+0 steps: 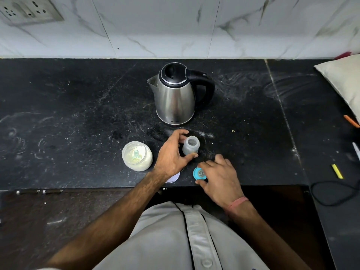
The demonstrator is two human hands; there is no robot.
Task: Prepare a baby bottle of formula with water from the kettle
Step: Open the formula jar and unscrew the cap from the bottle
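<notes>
One steel kettle (175, 94), one open baby bottle (190, 146), one jar of pale formula powder (136, 155) with a scoop inside, and one teal bottle cap (198, 173) stand on a dusty black stone counter (78, 114) below a marble-tiled wall (155, 26). The left hand (171, 154) grips the small, translucent bottle in front of the kettle; the right hand (222, 176) hovers over the cap with loosely spread fingers, just beside the bottle.

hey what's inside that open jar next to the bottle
The jar holds pale powder, with a light green scoop lying in it. How deep the powder goes, and anything buried under it, cannot be seen.
</notes>
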